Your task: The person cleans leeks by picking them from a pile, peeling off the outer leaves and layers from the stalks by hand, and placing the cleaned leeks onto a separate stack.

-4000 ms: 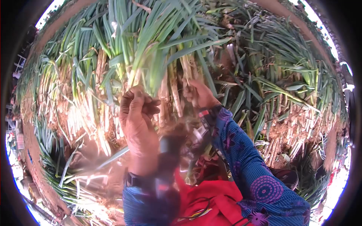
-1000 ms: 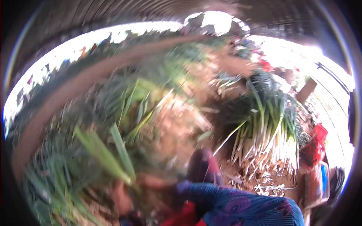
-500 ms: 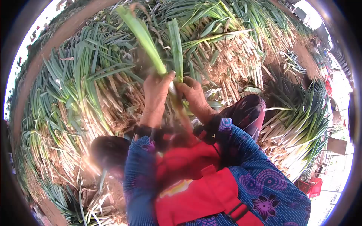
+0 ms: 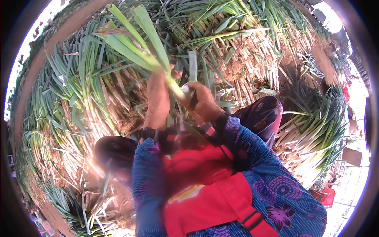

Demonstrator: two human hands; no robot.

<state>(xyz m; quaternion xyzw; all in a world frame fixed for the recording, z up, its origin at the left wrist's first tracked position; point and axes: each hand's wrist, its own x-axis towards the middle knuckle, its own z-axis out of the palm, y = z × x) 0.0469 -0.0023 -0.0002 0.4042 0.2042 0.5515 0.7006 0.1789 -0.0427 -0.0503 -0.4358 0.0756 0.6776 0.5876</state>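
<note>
A leek [image 4: 173,83] with a pale stalk and cut green leaves slants up to the left in front of me. My left hand [image 4: 158,96] is closed round it where the leaves begin to fan out. Lower down, my right hand [image 4: 203,102] has its fingers curled at the pale end of the stalk, with something whitish beside the fingertips. A narrow greyish-green leaf strip [image 4: 192,65] stands just above the right hand; whether the fingers touch it I cannot tell. The leek's root end is hidden or blurred.
Large heaps of leeks lie to the left [image 4: 79,94], ahead [image 4: 244,55] and to the right [image 4: 308,138]. Leaf scraps and stalks [image 4: 102,213] litter the ground at lower left. My knees flank the work, and a red container [image 4: 328,197] stands far right.
The leek has tilted further left, its leaves now fanned together at upper left. The separate upright green leaf by my right hand is no longer there. My right hand has turned and lowered slightly.
</note>
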